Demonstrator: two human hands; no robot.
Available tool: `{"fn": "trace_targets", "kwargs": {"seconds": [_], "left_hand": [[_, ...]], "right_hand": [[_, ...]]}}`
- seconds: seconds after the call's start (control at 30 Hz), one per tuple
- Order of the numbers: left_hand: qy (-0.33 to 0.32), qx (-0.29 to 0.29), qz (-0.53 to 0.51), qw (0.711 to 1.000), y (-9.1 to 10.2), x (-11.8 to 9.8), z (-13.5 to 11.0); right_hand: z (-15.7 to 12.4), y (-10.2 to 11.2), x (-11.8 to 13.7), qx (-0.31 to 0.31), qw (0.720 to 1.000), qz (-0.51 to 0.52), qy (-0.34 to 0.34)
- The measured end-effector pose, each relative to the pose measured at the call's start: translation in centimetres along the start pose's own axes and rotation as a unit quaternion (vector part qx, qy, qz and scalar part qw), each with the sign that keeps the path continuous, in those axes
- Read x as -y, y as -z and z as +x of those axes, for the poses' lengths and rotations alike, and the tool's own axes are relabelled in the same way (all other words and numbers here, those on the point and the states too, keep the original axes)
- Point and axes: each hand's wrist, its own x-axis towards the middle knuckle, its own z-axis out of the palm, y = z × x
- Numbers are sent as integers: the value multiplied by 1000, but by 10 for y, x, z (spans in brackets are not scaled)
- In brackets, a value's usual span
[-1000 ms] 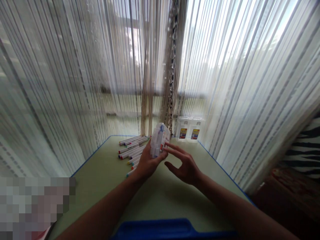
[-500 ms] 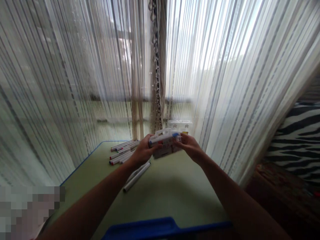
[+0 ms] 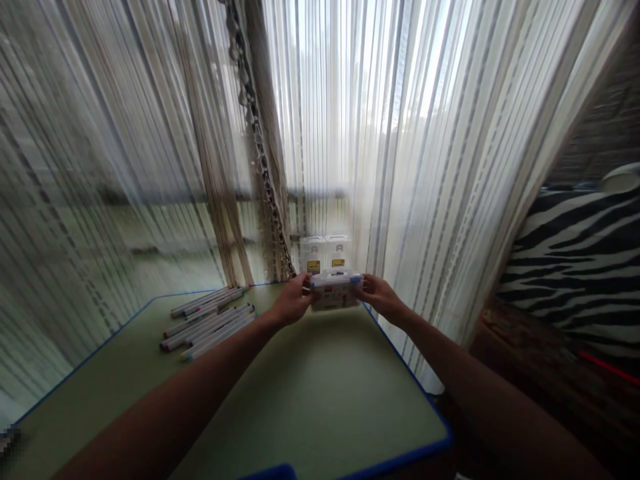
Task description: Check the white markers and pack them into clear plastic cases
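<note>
Above the far end of the table (image 3: pixel 320 380), a clear plastic case (image 3: pixel 334 299) with printed markings and a blue part at its upper right is held between both hands. My left hand (image 3: pixel 293 301) grips its left end. Fingers of my right hand (image 3: pixel 384 299) are closed on the opposite end. The case looks roughly level, with a pale handle on its upper edge. What it contains cannot be made out. Right behind it stand two similar clear cases (image 3: pixel 339 252) with yellow labels, side by side and partly hidden by the held one.
Several white markers (image 3: pixel 213 327) with coloured ends lie in loose groups on the left part of the table. Sheer striped curtains (image 3: pixel 340 133) hang close behind the table. A zebra-striped cloth (image 3: pixel 575 260) is at the right, beyond the blue table edge.
The view has turned to the right. The case, tilted before, is now more level and in front of the standing cases. Both hands keep hold of it.
</note>
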Motion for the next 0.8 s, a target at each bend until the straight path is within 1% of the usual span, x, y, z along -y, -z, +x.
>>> {"fn": "trace_targets", "kwargs": {"seconds": [0.13,0.27,0.63,0.8], "left_hand": [[9,-3,24,1000,0,13,3],[7,-4,36,999,0,19,4],[1,3,61,998,-6,21,8],[26,11,101,994,-4,18,1]], "right_hand": [[9,4,-22,3,1000,0,-1],[11,7,-36,19,1000,3,5],[11,11,-43,40,999,-12,6],[10,12,-46,45,999,-20,-4]]}}
